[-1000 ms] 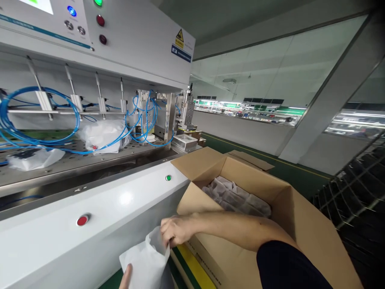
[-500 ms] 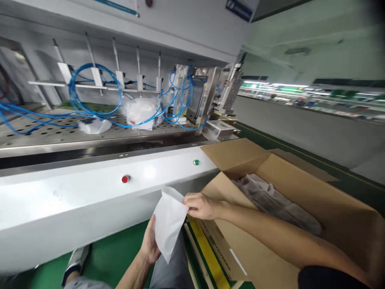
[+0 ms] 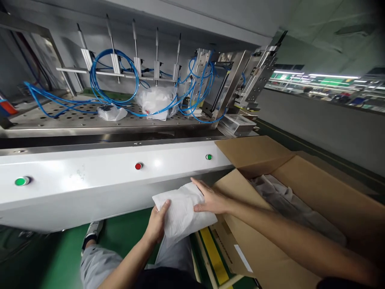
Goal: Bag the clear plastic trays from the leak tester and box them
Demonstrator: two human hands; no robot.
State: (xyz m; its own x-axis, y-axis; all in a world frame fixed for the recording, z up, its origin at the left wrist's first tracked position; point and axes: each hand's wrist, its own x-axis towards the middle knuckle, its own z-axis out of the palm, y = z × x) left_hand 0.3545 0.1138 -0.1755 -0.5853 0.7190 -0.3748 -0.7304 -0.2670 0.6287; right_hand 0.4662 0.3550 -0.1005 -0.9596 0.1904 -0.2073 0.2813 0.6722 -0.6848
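Observation:
A soft white bag (image 3: 182, 212), wrinkled and bulging a little, is held in front of my knees. My left hand (image 3: 159, 221) grips its left side with the thumb lying across the front. On the other side, my right hand (image 3: 212, 199) has its thumb pressed on the bag's face and its index finger stretched along the upper edge. The remaining right fingers are hidden. What the bag contains does not show. Just right of my right hand stands an open cardboard box (image 3: 240, 188), with crumpled white wrapping (image 3: 296, 202) inside.
Ahead is a white machine front with a red button (image 3: 138, 166) and green buttons (image 3: 209, 157). Coiled blue tubing (image 3: 93, 76) and a clear plastic bag (image 3: 158, 100) lie on its perforated metal bed. A yellow strip (image 3: 215, 257) runs below the box.
My right hand has shifted from pinching the bag's upper corner to spreading over its right side. The bag has turned from upright to a broader, sideways position. The view has swung left.

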